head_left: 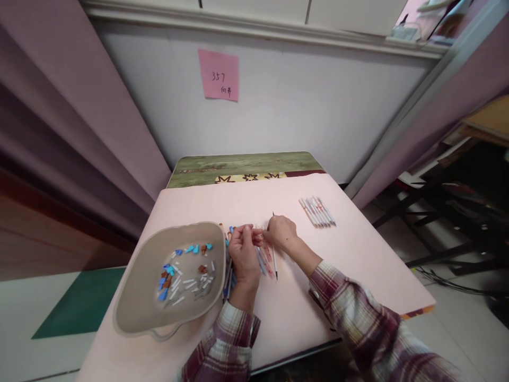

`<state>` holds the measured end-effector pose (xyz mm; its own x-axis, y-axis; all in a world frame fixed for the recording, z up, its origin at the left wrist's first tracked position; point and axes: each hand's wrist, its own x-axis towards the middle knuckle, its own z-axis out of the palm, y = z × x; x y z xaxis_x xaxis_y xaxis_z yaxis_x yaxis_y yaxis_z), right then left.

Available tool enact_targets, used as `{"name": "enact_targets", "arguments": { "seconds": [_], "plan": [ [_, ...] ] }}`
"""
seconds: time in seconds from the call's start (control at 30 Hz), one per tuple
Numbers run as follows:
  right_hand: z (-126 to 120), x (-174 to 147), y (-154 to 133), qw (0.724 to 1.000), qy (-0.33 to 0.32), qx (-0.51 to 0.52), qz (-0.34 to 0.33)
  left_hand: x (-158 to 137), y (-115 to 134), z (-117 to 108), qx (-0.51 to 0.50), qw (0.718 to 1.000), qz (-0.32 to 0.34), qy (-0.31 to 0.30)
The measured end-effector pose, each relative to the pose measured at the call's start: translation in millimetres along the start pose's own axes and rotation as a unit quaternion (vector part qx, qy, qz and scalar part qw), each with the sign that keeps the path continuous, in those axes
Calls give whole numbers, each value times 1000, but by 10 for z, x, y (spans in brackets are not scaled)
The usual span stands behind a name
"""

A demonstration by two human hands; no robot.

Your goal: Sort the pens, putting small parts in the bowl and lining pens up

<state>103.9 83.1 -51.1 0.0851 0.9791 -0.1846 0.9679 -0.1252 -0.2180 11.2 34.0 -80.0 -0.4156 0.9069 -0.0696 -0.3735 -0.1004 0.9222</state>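
Working over a pink-covered tabletop (358, 265), a person in plaid sleeves brings 2 bare hands close together among slim pens (267, 261). The left hand (245, 254), at the near right side of a beige basin (124, 297), has a narrow grip, thumb and fingertips drawn together; whether anything small is pinched there cannot be told. The right hand (281, 232) bends its fingers over the upper part of a thin dark-tipped stick (275, 264); the fingertips are hidden, so its hold cannot be told. Loose pens lie between the hands, and more show between the left wrist and the basin. Inside the basin are scattered blue, brown and white small pieces (170, 270). To the far right, well apart from the hands, lies a neat row of pens (317, 212). The step in hand seems to be fine fingertip handling of single pens or their parts; the next move would likely call for a light, steady pinch that leaves neighbouring pens undisturbed.
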Motion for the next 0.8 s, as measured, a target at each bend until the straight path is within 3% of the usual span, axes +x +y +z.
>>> {"name": "enact_targets", "arguments": {
  "seconds": [0.13,0.23,0.43,0.57,0.63,0.7,0.8],
  "plan": [
    [-99,37,120,1000,3,22,11,17,-26,-2,-4,1000,-7,-5],
    [-222,15,255,993,11,120,4,-1,-26,15,9,999,-37,-34],
    [-335,-140,291,947,-5,313,-70,-75,33,88,9,984,-128,-125],
    [-329,-148,364,913,-36,398,-78,-58,56,86,-37,980,-139,-136],
    [-310,-96,458,925,6,377,-52,-37,56,73,-66,977,-147,-138],
    [-273,-32,541,957,69,282,-27,-18,52,62,-93,975,-153,-133],
    [-189,49,563,989,82,127,-8,2,45,55,-115,974,-158,-117]
  ]
}}
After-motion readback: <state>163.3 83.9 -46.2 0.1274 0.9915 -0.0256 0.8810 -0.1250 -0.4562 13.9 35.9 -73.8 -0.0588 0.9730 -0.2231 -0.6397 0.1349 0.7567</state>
